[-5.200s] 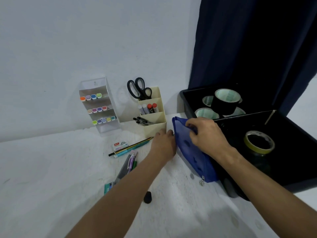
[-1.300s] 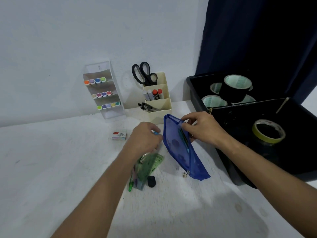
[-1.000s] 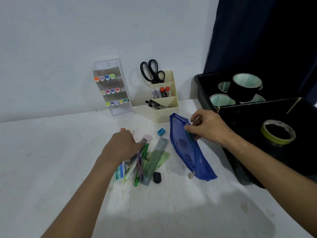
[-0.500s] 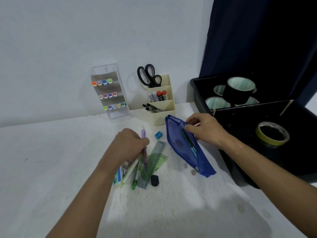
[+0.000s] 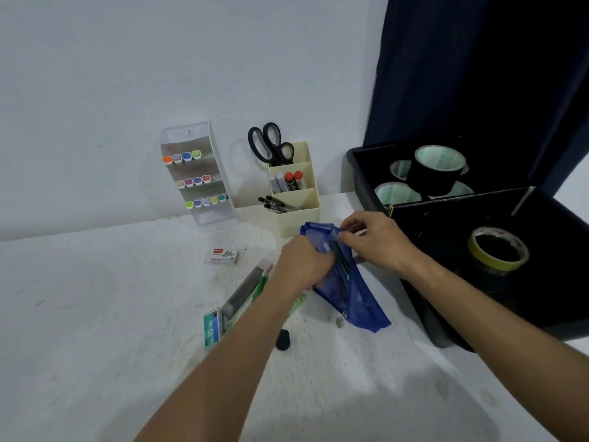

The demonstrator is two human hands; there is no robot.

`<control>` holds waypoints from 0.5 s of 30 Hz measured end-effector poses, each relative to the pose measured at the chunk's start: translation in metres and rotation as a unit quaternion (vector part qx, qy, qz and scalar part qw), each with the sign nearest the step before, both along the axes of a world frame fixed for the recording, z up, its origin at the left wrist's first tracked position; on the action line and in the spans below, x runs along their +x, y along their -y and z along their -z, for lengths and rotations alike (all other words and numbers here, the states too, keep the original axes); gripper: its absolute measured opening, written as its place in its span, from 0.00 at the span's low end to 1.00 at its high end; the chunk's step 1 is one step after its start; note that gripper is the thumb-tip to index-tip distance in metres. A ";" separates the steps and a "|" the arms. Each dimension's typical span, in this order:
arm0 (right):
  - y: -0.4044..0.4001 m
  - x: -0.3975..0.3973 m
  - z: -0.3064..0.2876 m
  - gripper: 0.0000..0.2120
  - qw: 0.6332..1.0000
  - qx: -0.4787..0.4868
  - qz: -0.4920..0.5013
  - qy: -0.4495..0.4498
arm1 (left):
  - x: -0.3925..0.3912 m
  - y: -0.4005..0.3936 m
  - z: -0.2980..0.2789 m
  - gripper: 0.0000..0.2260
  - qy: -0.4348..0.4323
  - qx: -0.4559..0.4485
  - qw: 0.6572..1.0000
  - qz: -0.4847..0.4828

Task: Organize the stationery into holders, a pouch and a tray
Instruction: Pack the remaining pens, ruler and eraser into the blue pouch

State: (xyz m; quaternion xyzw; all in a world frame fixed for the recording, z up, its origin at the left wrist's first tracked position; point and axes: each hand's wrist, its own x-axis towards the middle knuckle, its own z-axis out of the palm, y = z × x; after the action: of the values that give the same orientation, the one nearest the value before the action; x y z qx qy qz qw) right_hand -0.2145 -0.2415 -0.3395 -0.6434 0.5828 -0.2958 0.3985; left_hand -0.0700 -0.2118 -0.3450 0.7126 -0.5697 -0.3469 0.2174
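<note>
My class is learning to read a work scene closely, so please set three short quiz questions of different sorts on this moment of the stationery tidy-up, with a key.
1. True or false: the scissors stand in the cream holder.
2. Multiple choice: what does the right hand hold? A) the staples box B) the rim of the blue pouch C) a tape roll
3. Fill in: the yellow tape roll lies in the black ____.

Key
1. True.
2. B; the left hand is at the pouch mouth too.
3. Tray.
</note>
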 end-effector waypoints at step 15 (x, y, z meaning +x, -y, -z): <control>0.004 0.002 0.002 0.06 0.998 -0.017 0.031 -0.043 | 0.099 -0.028 0.013 0.13 0.225 0.096 0.970 0.005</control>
State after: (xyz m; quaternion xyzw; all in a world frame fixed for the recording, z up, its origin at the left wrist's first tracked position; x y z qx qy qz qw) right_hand -0.2129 -0.2452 -0.3411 -0.6440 0.6139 -0.2901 0.3524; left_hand 0.0291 -0.1842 -0.3575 0.7872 -0.5712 -0.2321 0.0123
